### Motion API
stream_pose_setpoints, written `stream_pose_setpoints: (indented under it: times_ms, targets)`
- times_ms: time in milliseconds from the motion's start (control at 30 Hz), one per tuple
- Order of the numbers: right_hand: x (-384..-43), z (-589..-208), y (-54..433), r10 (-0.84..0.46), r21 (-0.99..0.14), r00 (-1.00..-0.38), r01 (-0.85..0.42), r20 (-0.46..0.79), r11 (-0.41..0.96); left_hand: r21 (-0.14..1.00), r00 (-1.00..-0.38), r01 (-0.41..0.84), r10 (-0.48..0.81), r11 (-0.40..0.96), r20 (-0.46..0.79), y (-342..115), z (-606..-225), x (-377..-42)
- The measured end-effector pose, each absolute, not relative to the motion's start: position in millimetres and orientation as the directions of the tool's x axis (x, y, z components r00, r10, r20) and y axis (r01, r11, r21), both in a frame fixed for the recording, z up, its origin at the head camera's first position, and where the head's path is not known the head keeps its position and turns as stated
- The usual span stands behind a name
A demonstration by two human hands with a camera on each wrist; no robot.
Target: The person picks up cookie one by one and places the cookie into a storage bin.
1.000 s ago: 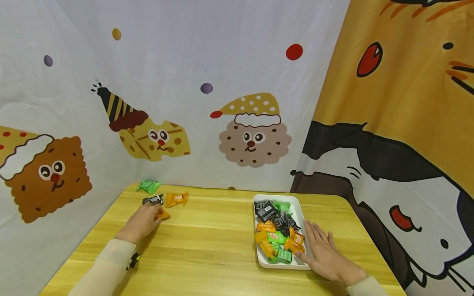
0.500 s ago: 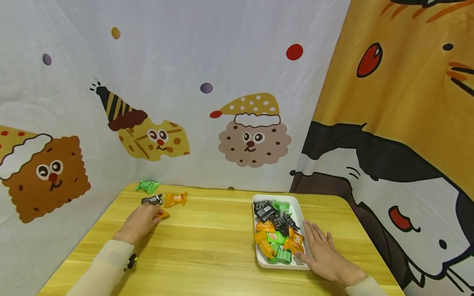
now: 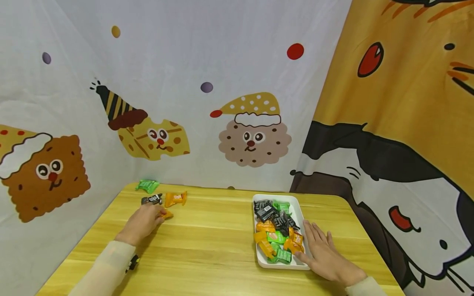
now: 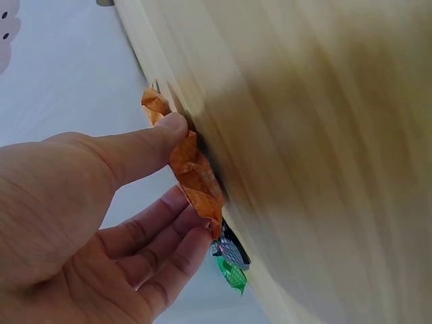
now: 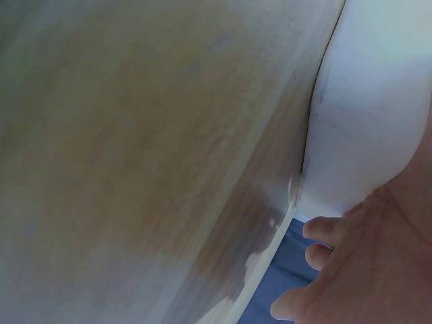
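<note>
My left hand (image 3: 140,222) is at the far left of the table, pinching an orange-wrapped candy (image 4: 192,177) between thumb and fingers; the hand partly covers it in the head view. Just beyond the fingers lie a black-wrapped candy (image 3: 152,199) and a second orange candy (image 3: 175,199). A green-wrapped candy (image 3: 148,186) lies at the back left corner. My right hand (image 3: 327,257) rests with straight fingers along the right side of a white tray (image 3: 259,264), its thumb at the rim. Mixed green, black and orange candies (image 3: 275,237) fill the tray.
The wooden table (image 3: 207,246) has rounded back corners. Its back edge meets a white cloth (image 3: 200,45) printed with cartoon snacks. A patterned orange cloth (image 3: 407,102) hangs on the right.
The left thumb and fingers have closed on the orange candy, which has shifted slightly right. The right hand and tray have stayed in place.
</note>
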State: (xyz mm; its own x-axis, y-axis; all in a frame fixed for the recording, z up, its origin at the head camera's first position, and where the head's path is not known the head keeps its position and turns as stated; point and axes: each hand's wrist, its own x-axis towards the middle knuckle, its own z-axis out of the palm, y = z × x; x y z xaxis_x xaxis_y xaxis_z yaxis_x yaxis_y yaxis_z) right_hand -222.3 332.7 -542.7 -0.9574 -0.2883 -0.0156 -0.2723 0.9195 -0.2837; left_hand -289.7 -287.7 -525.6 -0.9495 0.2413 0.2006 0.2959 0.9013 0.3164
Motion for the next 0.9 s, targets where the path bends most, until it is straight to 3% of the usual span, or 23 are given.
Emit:
stream_pose_setpoints:
  times_ms: [633, 900]
  targets:
    - [-222, -542, 332, -0.292, -0.289, -0.956, -0.279, 0.0, 0.916, 0.321, -0.938, 0.324, 0.258, 0.89, 0.233, -259, -530, -287]
    - [-220, -541, 333, -0.3, -0.307, -0.954, -0.286, 0.0, 0.908, 0.331, -0.895, 0.419, 0.321, 0.846, 0.31, -254, -545, -295]
